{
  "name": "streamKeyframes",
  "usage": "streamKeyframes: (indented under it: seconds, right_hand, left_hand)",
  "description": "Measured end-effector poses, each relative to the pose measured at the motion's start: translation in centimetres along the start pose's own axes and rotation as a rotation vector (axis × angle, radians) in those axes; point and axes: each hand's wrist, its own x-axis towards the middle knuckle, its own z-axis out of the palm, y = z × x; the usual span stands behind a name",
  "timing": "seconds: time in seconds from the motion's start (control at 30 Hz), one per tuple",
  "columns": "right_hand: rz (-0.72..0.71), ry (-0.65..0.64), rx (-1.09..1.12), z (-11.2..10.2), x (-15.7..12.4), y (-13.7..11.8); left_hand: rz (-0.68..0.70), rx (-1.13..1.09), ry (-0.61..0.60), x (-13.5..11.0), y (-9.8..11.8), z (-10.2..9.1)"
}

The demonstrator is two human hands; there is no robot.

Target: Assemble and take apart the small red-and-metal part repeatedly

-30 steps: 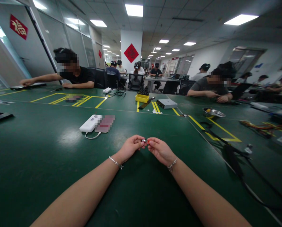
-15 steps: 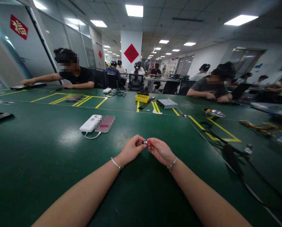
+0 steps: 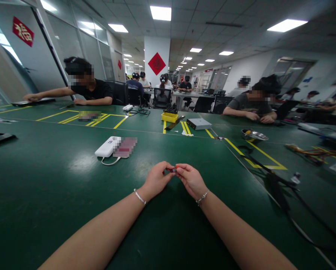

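Both my hands meet above the green table (image 3: 72, 210), with a tiny object between their fingertips. My left hand (image 3: 158, 178) pinches a small dark piece with a shiny metallic part (image 3: 173, 170). Between the thumb and forefinger of my right hand (image 3: 192, 179) is a small orange-red piece (image 3: 177, 167). The two pieces touch or nearly touch; I cannot tell whether they are joined. Fingers cover much of both, and their exact kind is too small to make out.
A white power bank (image 3: 108, 147) lies beside a blurred phone (image 3: 125, 147), with a white cable. Farther back are a yellow bin (image 3: 169, 117), a grey box (image 3: 199, 123) and a metal dish (image 3: 255, 135). Black cables (image 3: 277, 183) run along the right. Several people sit around.
My right fingertips have shifted slightly and now cover more of the orange-red piece. My right wrist has moved a little to the left. Both hands keep their pinch.
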Motion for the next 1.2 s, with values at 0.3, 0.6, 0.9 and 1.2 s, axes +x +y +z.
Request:
streamKeyframes:
  seconds: [0.3, 0.6, 0.9, 1.2]
  right_hand:
    - [0.009, 0.012, -0.030, 0.72, -0.40, 0.29]
    - [0.010, -0.010, -0.020, 0.84, -0.61, 0.06]
    - [0.014, -0.032, -0.009, 0.77, -0.48, -0.01]
    - [-0.015, -0.012, -0.051, 0.95, -0.52, 0.03]
  left_hand:
    - [-0.074, 0.033, 0.097, -0.05, 0.57, -0.25]
    - [-0.088, 0.038, 0.135, -0.10, 1.02, -0.36]
    - [-0.106, 0.061, 0.133, -0.09, 0.89, -0.30]
    - [-0.072, 0.113, 0.166, -0.14, 0.69, -0.17]
